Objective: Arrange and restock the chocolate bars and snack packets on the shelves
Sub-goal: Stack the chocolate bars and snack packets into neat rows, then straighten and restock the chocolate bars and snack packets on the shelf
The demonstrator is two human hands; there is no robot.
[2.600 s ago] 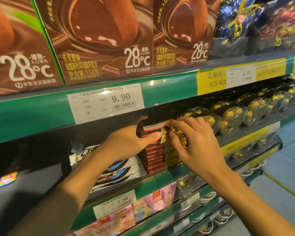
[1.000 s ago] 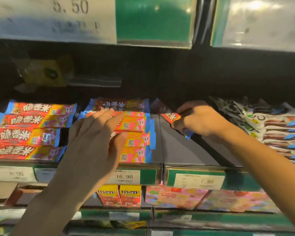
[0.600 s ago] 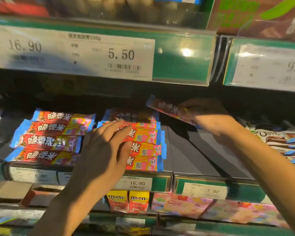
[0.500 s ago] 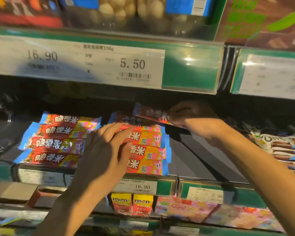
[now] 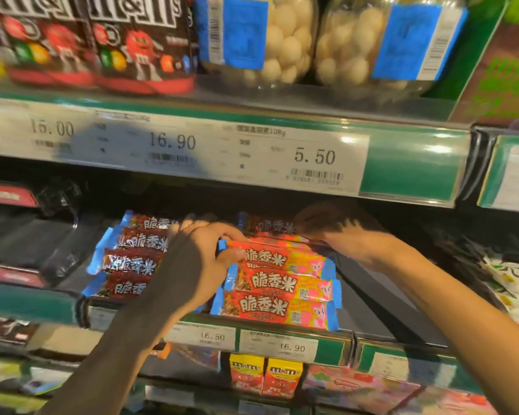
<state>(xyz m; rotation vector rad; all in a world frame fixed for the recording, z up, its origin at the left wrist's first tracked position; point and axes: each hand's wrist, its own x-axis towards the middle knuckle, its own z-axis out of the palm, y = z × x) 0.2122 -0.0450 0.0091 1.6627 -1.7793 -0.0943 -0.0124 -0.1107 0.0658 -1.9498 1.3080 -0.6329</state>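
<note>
Shelf-front: both hands curled over stacked bars.

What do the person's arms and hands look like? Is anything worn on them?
Both forearms are bare as far as the picture shows: no sleeves, gloves, watch or bracelet. The left hand and right hand show no rings, though the picture is blurred.
</note>
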